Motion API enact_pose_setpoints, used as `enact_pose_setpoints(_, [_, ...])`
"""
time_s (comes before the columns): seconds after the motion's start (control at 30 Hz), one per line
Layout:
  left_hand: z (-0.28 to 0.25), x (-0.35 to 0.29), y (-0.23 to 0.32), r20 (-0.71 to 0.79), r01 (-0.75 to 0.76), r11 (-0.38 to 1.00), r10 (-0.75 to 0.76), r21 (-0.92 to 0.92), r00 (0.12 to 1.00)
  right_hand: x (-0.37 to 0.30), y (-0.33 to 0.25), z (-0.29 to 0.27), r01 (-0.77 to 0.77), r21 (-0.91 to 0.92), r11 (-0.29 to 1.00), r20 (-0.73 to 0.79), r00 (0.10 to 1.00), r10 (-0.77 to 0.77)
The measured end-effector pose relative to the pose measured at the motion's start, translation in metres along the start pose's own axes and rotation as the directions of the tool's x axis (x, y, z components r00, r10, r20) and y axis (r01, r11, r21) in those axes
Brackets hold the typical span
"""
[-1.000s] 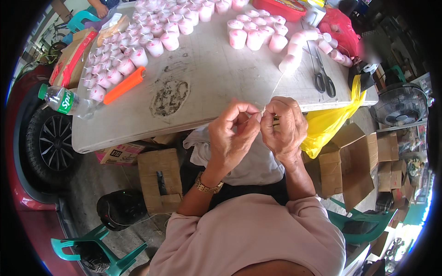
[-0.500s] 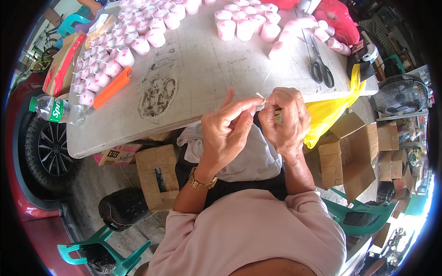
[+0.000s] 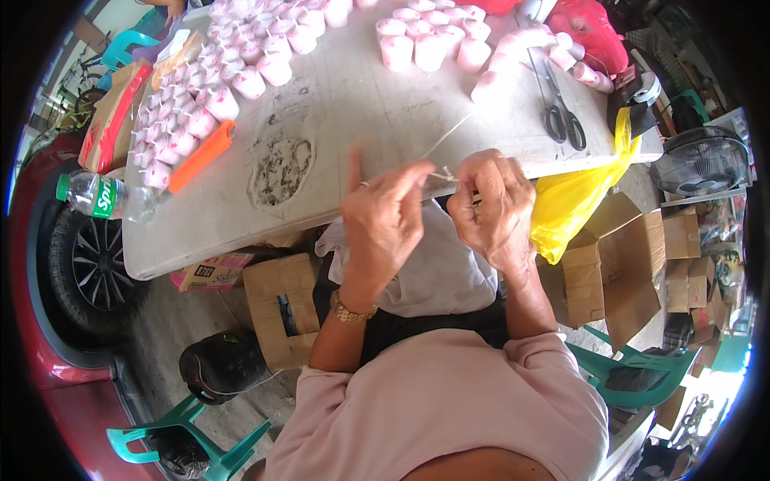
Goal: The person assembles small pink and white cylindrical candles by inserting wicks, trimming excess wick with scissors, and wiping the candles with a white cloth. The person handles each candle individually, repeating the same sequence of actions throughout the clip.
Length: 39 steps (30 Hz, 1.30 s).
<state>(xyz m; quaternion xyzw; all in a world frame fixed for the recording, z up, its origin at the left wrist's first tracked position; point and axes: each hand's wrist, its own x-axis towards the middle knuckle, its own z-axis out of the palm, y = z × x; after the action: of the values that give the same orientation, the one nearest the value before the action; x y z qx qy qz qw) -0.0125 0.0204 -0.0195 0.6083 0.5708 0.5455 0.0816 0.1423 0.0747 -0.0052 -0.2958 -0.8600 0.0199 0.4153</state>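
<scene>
Just past the table's near edge, my left hand [image 3: 383, 218] pinches a thin pale string between thumb and fingers, its index finger raised. Closed on the string's other side is my right hand [image 3: 492, 210], fingers curled in; whether something more sits inside that fist is hidden. Between the hands the string [image 3: 446, 174] shows a small knot or loop. From there a strand runs up over the white table [image 3: 353, 152] toward a row of small white-and-pink cups [image 3: 486, 85]. A pair of dark-handled scissors [image 3: 565, 127] lies to the right.
Many more cups [image 3: 200, 122] crowd the table's left side, by an orange strip [image 3: 202, 156] and a plastic bottle [image 3: 104, 197]. A yellow bag [image 3: 571, 210] hangs off the right edge. Cardboard boxes [image 3: 613, 268], green chairs [image 3: 164, 433] and a red car [image 3: 80, 401] stand around.
My left hand has drawn left and slightly down, away from my right, and the string between them shows more. The strand over the table looks tauter. My right hand stays nearly in place.
</scene>
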Motion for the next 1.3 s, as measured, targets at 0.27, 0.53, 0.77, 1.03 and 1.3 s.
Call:
enact_pose_setpoints(0.27, [0.007, 0.037, 0.028, -0.036, -0.256, 0.916, 0.281, 0.31, 0.959, -0.007, 0.016, -0.017, -0.299, 0.237, 0.924, -0.083, 0.942, 0.326])
enact_pose_setpoints(0.53, [0.106, 0.094, 0.002, 0.206, -0.382, 0.818, 0.323, 0.431, 0.924, -0.023, 0.018, -0.041, -0.376, 0.116, 0.919, -0.116, 0.914, 0.389])
enact_pose_setpoints(0.77, [0.045, 0.058, 0.004, 0.157, -0.347, 0.913, 0.319, 0.213, 0.935, -0.038, 0.005, -0.029, -0.428, 0.244, 0.87, 0.136, 0.903, 0.407])
enact_pose_setpoints(1.03, [-0.07, -0.014, 0.021, 0.152, 0.108, 0.98, -0.083, -0.166, 0.985, -0.016, -0.038, 0.012, -0.584, 0.721, 0.373, 0.489, 0.81, 0.324])
enact_pose_setpoints(1.3, [-0.064, -0.038, 0.014, 0.177, 0.324, 0.56, -0.301, -0.762, 0.937, 0.005, -0.052, 0.034, -0.4, 0.875, -0.272, 0.473, 0.824, 0.311])
